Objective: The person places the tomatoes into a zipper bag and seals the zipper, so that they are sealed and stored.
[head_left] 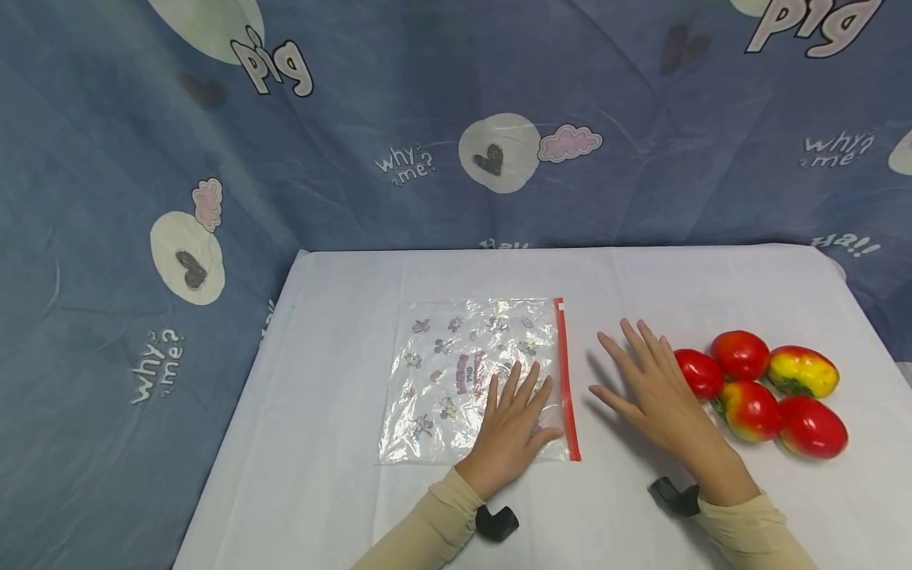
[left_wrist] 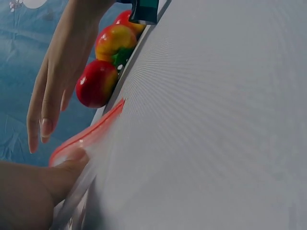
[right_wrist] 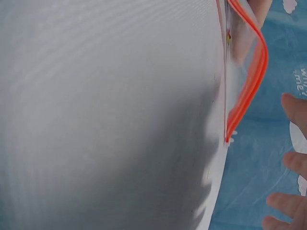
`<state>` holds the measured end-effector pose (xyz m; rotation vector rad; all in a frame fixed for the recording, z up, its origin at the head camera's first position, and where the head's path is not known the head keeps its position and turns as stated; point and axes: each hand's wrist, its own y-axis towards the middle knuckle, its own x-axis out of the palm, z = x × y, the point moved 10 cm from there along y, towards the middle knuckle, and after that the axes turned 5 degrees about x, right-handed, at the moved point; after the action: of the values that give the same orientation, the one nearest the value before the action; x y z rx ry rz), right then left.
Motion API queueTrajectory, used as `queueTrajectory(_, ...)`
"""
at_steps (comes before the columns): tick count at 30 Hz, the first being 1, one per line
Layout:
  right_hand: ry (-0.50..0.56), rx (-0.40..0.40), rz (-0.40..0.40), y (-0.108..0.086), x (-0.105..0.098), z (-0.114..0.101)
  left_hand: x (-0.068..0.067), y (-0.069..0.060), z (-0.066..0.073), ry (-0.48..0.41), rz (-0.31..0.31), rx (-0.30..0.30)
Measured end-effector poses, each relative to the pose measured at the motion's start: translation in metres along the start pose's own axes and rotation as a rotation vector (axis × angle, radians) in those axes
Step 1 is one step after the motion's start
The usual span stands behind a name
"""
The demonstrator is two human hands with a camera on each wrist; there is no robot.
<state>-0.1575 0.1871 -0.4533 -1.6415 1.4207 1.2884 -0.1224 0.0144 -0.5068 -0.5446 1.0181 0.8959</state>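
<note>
A clear zip bag point(head_left: 442, 380) with small printed figures lies flat on the white-covered table, its red zip strip point(head_left: 565, 372) on the right side. Spread fingers of my left hand point(head_left: 502, 443) rest on the bag's lower right part, thumb beside the strip. In the left wrist view that thumb point(left_wrist: 72, 165) is against the bag near the red edge, which bows upward. My right hand point(head_left: 666, 396) hovers between bag and fruit, fingers apart and holding nothing; its shadow falls on the cloth. Several glossy red and yellow fruits point(head_left: 744, 412), mango-like, sit just right of it.
White cloth point(head_left: 313, 372) covers the table. Blue printed fabric point(head_left: 356, 182) hangs behind it and along the left side. Each wrist wears a black camera mount, one on the left point(head_left: 496, 523) and one on the right point(head_left: 674, 497).
</note>
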Motion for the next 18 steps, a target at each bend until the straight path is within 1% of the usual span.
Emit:
queueTrajectory(4,0.004,0.009,-0.025,0.001,0.004,0.001,0.000,0.000,0.000,-0.004,0.009,0.007)
queueTrajectory(9,0.034,0.021,-0.085,0.005,0.011,0.002,0.000,0.000,0.000,-0.002,0.029,0.018)
queueTrajectory(15,0.080,0.023,-0.133,0.014,0.017,-0.001,-0.001,0.000,0.000,0.020,0.054,0.026)
queueTrajectory(18,0.100,0.023,-0.144,0.020,0.020,-0.001,-0.001,0.000,0.000,0.010,0.056,0.026)
